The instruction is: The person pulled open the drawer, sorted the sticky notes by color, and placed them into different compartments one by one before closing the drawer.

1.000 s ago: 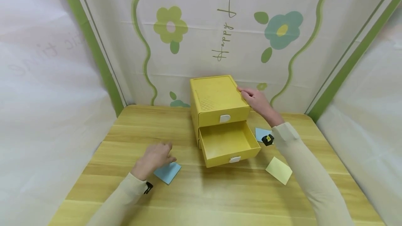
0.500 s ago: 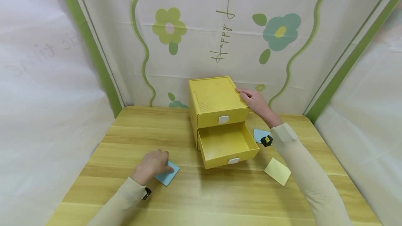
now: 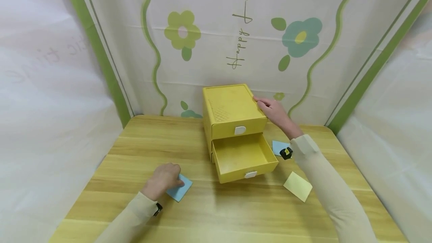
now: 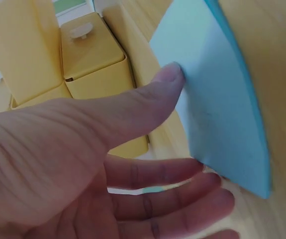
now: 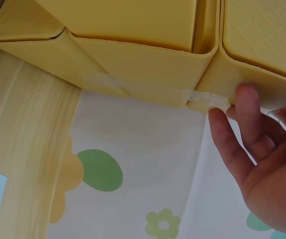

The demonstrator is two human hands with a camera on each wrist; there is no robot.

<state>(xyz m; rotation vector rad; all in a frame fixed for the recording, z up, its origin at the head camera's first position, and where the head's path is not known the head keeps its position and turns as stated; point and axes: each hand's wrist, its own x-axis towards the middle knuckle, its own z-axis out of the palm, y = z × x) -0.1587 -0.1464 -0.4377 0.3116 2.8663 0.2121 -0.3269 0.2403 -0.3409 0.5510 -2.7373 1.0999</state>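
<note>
A yellow cabinet with white-handled drawers stands on the table. Its lower drawer is pulled out, with nothing visible inside. My left hand is at a pad of blue sticky notes lying left of the cabinet. In the left wrist view, the thumb lies on the top face of the blue pad and the index fingertip meets its edge, pinching it. At the cabinet's right side, my right hand rests near the upper edge. The right wrist view has its fingertips touching the yellow side wall.
A pale yellow sticky note pad lies right of the drawer. Behind it is another blue pad, partly hidden by the right wrist's black device. A patterned white cloth hangs behind the wooden table.
My left hand has come down onto the blue sticky notes, the thumb now on them. The right hand stays at the cabinet's side, and the lower drawer remains pulled out.
</note>
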